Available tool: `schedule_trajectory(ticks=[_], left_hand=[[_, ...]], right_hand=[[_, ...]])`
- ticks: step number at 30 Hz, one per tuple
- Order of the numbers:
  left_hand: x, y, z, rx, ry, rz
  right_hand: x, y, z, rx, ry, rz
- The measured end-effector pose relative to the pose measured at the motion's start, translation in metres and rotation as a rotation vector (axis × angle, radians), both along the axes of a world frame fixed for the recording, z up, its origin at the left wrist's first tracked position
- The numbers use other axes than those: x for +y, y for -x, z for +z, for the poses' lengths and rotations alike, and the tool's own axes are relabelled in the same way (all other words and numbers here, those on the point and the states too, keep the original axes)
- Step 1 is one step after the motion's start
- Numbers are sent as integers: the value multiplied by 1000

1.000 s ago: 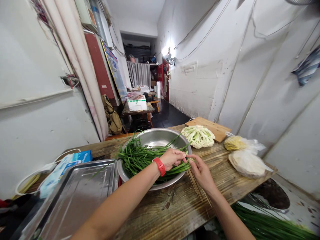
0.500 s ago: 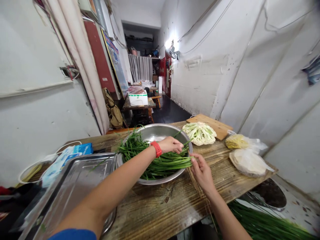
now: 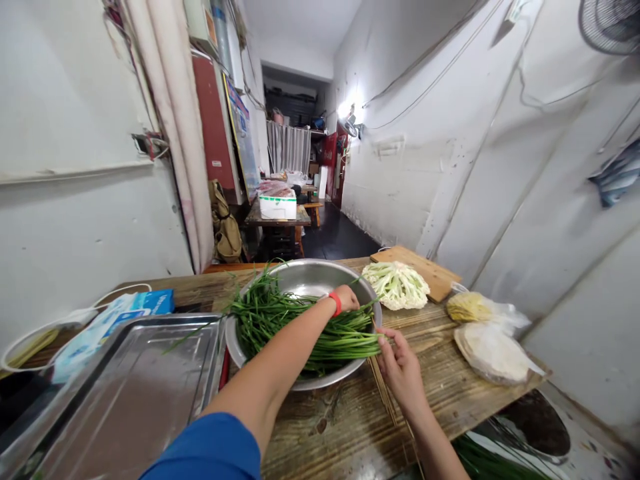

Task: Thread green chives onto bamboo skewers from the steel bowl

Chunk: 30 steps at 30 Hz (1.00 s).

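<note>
A wide steel bowl (image 3: 310, 277) on the wooden table (image 3: 350, 420) holds a heap of green chives (image 3: 280, 317). My left hand (image 3: 347, 297), with a red band at the wrist, reaches into the bowl and rests on the chives; its fingers are partly hidden among the stalks. At the bowl's right rim my right hand (image 3: 400, 367) pinches the cut ends of a chive bundle. Thin bamboo skewers (image 3: 384, 393) lie on the table under that hand.
A steel tray (image 3: 125, 393) lies at the left, with a blue tissue pack (image 3: 115, 317) behind it. Cauliflower (image 3: 396, 283) sits by a wooden cutting board (image 3: 430, 267). Two plastic bags of food (image 3: 487, 333) lie at the right. More chives (image 3: 500, 460) lie below the table edge.
My left hand has moved from the bundle's ends deeper into the bowl, over the chives. My right hand stays at the bowl's right rim, holding the chive ends. The view has shifted slightly.
</note>
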<state>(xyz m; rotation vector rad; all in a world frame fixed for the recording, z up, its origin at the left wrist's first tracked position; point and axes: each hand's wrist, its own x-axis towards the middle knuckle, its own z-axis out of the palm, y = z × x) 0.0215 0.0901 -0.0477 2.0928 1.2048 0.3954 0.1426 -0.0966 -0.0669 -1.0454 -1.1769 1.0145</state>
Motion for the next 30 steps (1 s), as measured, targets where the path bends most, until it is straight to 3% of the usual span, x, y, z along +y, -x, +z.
schedule_trajectory(ticks=[4, 9, 13, 17, 19, 22, 24, 30], left_hand=[[-6, 20, 25, -151, 61, -80], [-44, 29, 54, -364, 118, -179], [-80, 26, 48, -513, 178, -79], [-93, 23, 41, -583, 335, -29], [-92, 22, 44, -556, 221, -16], [-88, 19, 54, -459, -198, 32], [-87, 16, 58, -418, -299, 45], [-95, 9, 54, -550, 184, 85]], right_hand=[[5, -2, -2, -30, -5, 0], [10, -1, 5, -15, -41, 21], [12, -1, 11, -93, -102, -14], [14, -3, 11, -134, -105, -43], [14, -5, 11, -141, -101, -44], [13, -7, 11, -162, -108, -54], [13, -8, 11, -173, -113, -63], [13, -8, 9, -187, -107, -60]])
